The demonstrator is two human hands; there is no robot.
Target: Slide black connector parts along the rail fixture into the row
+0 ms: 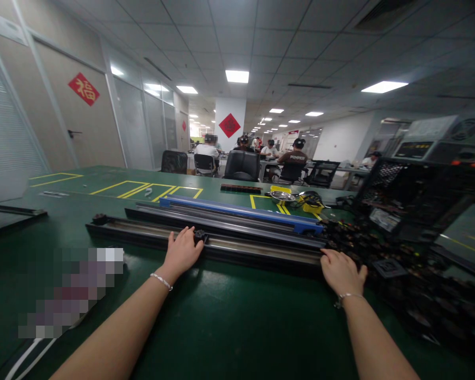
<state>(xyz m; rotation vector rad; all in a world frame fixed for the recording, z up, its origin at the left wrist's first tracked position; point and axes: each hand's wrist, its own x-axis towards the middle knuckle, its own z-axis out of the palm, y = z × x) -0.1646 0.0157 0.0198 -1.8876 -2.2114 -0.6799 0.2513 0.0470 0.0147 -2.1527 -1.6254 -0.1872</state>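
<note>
A long black rail (261, 251) with a pale inner channel lies across the green table, nearest to me. My left hand (182, 250) rests on its middle, fingers spread, beside a small black block (200, 236) on the rail. At the rail's right end is my right hand (342, 270), its fingertips touching the end and its thumb apart. Another black block (100, 217) sits near the left end. Just behind lie a second dark rail (221, 226) and a blue rail (237, 210), roughly parallel to the first.
A heap of dark parts (388, 264) covers the right side, below a black computer case (404, 200). A metal bowl (283, 196) and a dark strip (241, 188) lie farther back. A pixelated object with white cables is at left. People sit in the background.
</note>
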